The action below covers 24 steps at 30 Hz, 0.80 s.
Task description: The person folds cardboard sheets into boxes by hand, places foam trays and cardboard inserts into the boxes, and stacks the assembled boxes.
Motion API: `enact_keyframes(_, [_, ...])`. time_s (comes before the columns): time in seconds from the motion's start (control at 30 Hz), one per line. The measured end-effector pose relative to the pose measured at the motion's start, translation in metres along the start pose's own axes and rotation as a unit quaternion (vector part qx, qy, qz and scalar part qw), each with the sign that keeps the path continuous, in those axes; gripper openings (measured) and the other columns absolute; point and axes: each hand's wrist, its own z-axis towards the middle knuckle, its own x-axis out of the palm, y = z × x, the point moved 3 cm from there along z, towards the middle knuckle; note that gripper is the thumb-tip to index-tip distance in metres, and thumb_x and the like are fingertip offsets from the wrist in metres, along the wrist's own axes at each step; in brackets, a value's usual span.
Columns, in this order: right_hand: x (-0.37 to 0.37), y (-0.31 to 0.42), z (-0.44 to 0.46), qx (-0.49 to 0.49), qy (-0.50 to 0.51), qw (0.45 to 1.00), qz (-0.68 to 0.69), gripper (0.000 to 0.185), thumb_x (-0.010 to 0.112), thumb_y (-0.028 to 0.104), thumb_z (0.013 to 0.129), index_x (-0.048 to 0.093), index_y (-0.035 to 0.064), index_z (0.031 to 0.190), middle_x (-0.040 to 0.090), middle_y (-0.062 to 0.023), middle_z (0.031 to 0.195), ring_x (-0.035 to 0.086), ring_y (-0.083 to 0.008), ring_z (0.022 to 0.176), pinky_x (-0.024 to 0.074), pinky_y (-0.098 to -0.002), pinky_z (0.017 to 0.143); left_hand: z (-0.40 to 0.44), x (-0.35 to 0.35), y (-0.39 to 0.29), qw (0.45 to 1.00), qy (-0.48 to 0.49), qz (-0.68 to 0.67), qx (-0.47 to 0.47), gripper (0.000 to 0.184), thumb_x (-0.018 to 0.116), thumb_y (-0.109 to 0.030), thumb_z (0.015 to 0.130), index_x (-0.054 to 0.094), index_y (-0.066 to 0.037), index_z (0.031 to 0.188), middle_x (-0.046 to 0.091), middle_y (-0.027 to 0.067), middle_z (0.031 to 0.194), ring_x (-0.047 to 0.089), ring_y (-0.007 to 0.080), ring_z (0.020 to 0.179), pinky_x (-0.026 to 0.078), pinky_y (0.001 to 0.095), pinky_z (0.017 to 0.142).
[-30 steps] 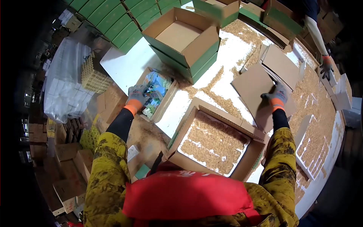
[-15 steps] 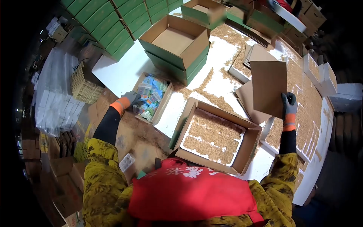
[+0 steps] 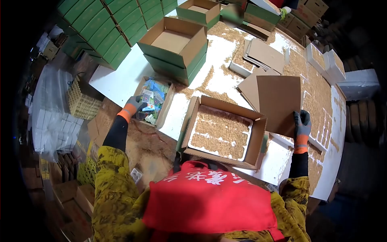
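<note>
Packets are touched by the left hand in a carton on the desk; whether any is gripped cannot be told. Tray is surrounded by box. Sheet is held raised, pinched by the right hand; any lowering would call for steady levelling.

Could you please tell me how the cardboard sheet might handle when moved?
The sheet looks fairly stiff and probably light: the right hand holds it near one corner, yet no sag shows. Being broad and thin, it might pivot if bumped.
</note>
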Motion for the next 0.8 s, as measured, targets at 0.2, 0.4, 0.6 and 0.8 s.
enact_keyframes(0.2, [-0.004,-0.021,-0.012,0.013,-0.003,1.0,0.01,0.016,0.066,0.011,0.087,0.058,0.0015,0.098,0.06,-0.0013,0.09,0.052,-0.009,0.082,0.0436,-0.0232,0.076,-0.028,0.005,-0.024,0.975,-0.048,0.211,-0.056,0.058,0.065,-0.049,0.078,0.061,-0.003,0.114,0.062,0.0174,0.114,0.056,0.0344,0.108,0.043,0.0416,0.091])
enact_keyframes(0.4, [0.005,-0.026,-0.011,-0.002,-0.024,1.0,0.014,0.017,0.067,0.012,0.086,0.058,0.0021,0.097,0.059,0.0006,0.086,0.052,-0.0074,0.078,0.0437,-0.0221,0.072,-0.018,0.016,-0.002,0.923,-0.037,0.372,-0.088,0.051,0.037,-0.051,0.091,0.065,-0.01,0.107,0.063,0.0145,0.112,0.056,0.0352,0.108,0.038,0.047,0.093])
enact_keyframes(0.6, [0.0,-0.01,-0.01,-0.009,-0.131,0.99,0.052,0.016,0.068,0.012,0.086,0.059,0.0031,0.096,0.058,0.0013,0.085,0.051,-0.0069,0.077,0.0441,-0.0218,0.071,-0.033,-0.017,-0.015,0.932,-0.239,0.261,-0.076,0.036,0.046,-0.037,0.092,0.064,-0.008,0.103,0.066,0.016,0.094,0.061,0.0354,0.09,0.042,0.0489,0.083])
enact_keyframes(0.8, [0.033,0.076,-0.04,-0.109,-0.132,0.984,0.043,0.012,0.064,0.003,0.086,0.061,0.0025,0.097,0.062,-0.0032,0.097,0.056,-0.0106,0.086,0.0474,-0.0263,0.079,-0.13,0.065,-0.277,0.847,-0.235,0.178,0.442,0.016,0.06,-0.01,0.079,0.065,-0.005,0.093,0.063,0.0131,0.089,0.06,0.0298,0.089,0.047,0.0392,0.082])
